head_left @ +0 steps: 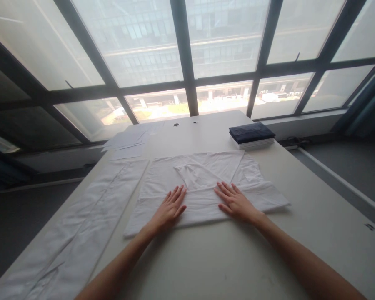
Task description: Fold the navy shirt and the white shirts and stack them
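A white garment (206, 166), which looks like a T-shirt, lies partly folded on the white table (206, 258). Its near part is turned over into a flat band with slight wrinkles. On the left side of that band my left hand (171, 206) rests palm down, fingers stretched out. My right hand (234, 202) presses flat on the band further right, its fingers also extended. Neither hand grips the cloth. Above the hands, a loose flap of the garment forms creased triangular folds.
Along the table's left side lies a long white folded cloth (90, 212). Several sheets of white paper (125, 143) are spread behind it. At the back right, a dark folded garment (251, 132) sits on a white stack (256, 144). Large windows (221, 41) stand beyond the table.
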Action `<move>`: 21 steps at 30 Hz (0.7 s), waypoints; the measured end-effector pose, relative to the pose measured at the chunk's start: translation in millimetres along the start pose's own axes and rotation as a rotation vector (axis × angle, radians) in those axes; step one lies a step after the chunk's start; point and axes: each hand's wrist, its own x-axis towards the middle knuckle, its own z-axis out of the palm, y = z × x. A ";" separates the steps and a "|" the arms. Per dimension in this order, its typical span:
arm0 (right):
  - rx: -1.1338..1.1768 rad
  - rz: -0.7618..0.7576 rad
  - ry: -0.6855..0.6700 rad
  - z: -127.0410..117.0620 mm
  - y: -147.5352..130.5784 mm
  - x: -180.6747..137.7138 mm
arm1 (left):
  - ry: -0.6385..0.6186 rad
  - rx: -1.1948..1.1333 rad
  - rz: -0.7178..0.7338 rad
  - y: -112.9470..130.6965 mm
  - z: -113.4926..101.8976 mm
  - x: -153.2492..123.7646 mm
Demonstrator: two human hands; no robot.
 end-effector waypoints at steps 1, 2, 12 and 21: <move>0.005 0.001 -0.004 0.0 0.1 -0.1 | 0.010 0.011 -0.029 -10.6 1.8 -11.5; 0.009 0.001 -0.005 0.1 0.2 -0.4 | 0.025 0.025 -0.066 -20.9 3.2 -23.3; 0.012 -0.035 0.025 10.5 7.2 -0.4 | 0.092 0.125 -0.302 -59.8 -1.3 -94.5; -0.023 -0.027 0.044 11.1 -11.8 -43.8 | 0.096 0.200 -0.276 -32.0 3.4 -115.5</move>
